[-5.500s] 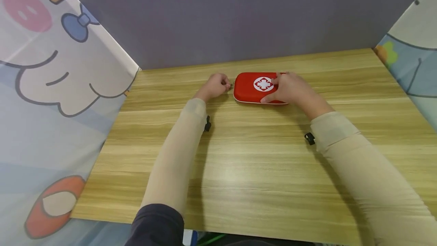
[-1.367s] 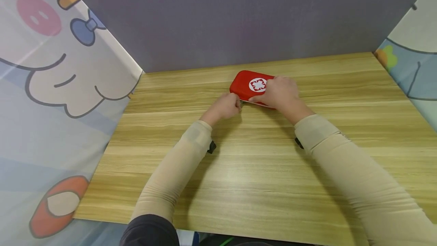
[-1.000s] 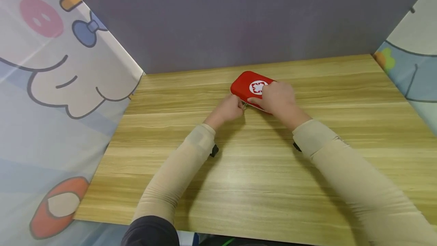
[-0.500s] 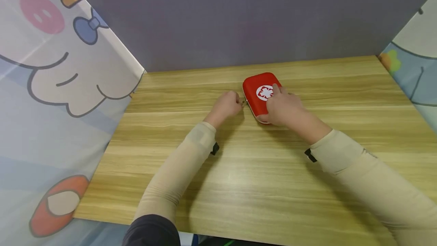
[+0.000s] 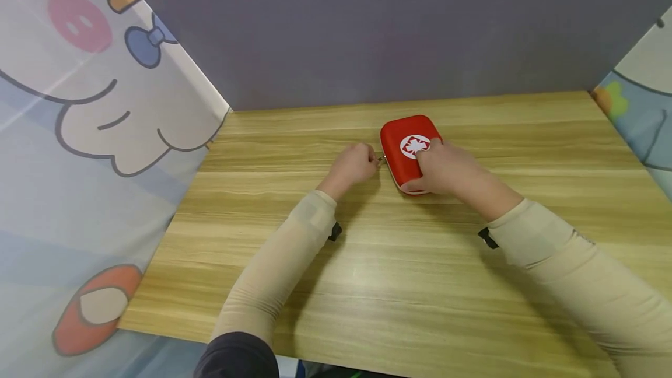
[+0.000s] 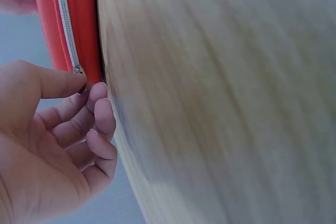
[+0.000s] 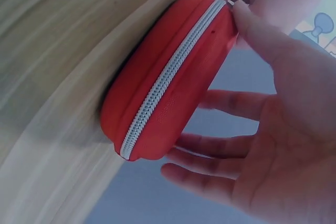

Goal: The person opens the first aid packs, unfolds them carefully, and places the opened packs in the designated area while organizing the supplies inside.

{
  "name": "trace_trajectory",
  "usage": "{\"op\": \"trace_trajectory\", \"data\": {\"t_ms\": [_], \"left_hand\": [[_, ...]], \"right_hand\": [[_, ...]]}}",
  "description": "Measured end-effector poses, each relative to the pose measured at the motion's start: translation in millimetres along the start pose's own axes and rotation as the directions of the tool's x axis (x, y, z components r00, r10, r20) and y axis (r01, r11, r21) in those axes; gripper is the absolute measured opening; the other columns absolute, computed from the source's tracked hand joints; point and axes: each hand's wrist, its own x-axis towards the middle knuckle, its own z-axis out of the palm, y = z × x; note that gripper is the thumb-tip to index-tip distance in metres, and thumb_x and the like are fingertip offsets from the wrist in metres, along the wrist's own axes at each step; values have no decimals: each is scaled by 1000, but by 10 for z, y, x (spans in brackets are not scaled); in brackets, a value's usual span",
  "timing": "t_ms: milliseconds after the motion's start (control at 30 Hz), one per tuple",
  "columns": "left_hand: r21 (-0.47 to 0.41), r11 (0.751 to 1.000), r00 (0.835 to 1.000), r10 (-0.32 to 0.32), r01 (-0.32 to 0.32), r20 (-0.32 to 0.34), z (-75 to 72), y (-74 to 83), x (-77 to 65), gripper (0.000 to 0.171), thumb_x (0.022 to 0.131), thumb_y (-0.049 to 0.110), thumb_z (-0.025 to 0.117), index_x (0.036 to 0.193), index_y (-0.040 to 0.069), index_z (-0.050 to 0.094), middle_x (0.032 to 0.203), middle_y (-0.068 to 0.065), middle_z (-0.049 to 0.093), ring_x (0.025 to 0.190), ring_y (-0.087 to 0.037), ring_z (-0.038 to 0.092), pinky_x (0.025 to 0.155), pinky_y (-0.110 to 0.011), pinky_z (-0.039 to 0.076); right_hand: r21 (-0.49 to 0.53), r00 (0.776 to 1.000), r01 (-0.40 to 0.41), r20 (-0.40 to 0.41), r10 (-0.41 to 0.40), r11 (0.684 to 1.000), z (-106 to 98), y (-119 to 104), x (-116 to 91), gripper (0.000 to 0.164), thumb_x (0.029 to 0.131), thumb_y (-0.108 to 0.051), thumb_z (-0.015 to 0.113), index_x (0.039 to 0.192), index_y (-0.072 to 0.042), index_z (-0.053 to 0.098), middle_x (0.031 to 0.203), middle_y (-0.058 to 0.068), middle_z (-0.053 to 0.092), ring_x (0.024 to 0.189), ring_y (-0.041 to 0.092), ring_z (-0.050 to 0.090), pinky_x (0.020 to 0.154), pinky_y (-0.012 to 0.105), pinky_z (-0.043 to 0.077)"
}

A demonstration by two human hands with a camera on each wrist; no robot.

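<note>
A red first-aid case (image 5: 401, 133) with a white cross emblem lies on the wooden table, its long side turned to the left hand. My left hand (image 5: 353, 165) is beside that side, pinching the small zipper pull (image 6: 82, 89) between thumb and fingers. Silver zipper teeth (image 7: 157, 85) run joined along the case's side in the right wrist view. My right hand (image 5: 451, 171) holds the case from the right, thumb at its near end and fingers spread over the top, partly covering the emblem.
The wooden tabletop (image 5: 367, 284) ends against a grey panel (image 5: 367, 28) at the back. A cartoon-printed cloth (image 5: 105, 191) hangs on the left, with another printed cloth (image 5: 646, 115) on the right. Black wrist mounts sit at both sleeve cuffs.
The case has turned clockwise from lying crosswise to pointing toward me, and shifted slightly right. The left hand keeps its pinch beside it; the right hand has turned along with the case.
</note>
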Motion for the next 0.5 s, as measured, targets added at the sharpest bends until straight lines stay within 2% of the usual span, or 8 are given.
{"op": "trace_trajectory", "data": {"t_ms": [100,167,267,333,400,500], "left_hand": [[14,1000,1000,2,-2,-4,15,9,-2,23,104,21,59,82,16,61,76,3,56,69,-13,50,62,-27,40],[16,1000,1000,2,-2,-8,24,13,3,23,105,22,58,84,16,63,78,4,57,70,-13,50,62,-26,40],[13,1000,1000,1,-1,-16,36,16,13,21,106,23,58,89,16,67,82,3,61,71,-13,52,63,-26,42],[10,1000,1000,-1,1,-11,48,21,17,19,106,23,58,93,15,70,86,2,65,73,-13,54,64,-26,43],[9,1000,1000,-5,5,-2,62,23,18,18,107,23,59,97,15,71,89,1,67,75,-14,56,65,-27,45],[2,1000,1000,4,-4,4,83,32,18,16,107,25,60,102,15,72,93,1,69,79,-15,59,67,-28,47]], "right_hand": [[34,1000,17,25,-18,999,8,29,13,63,85,-50,83,116,4,69,140,36,49,134,53,46,95,64,57],[59,998,45,36,-47,997,1,42,35,57,84,-44,86,109,5,71,150,38,43,145,59,37,105,68,52],[70,995,78,61,-82,994,-19,56,70,44,83,-38,89,94,1,71,137,34,56,134,53,51,104,62,54],[60,993,89,75,-93,994,-34,55,95,41,83,-39,89,85,-4,68,115,25,66,112,42,62,96,52,56],[38,993,80,89,-83,996,-39,52,116,43,82,-44,88,85,-8,66,94,13,65,92,30,60,85,45,55],[6,995,60,83,-60,998,-43,34,138,46,82,-51,86,86,-10,66,88,8,66,87,28,61,80,44,54]]}}
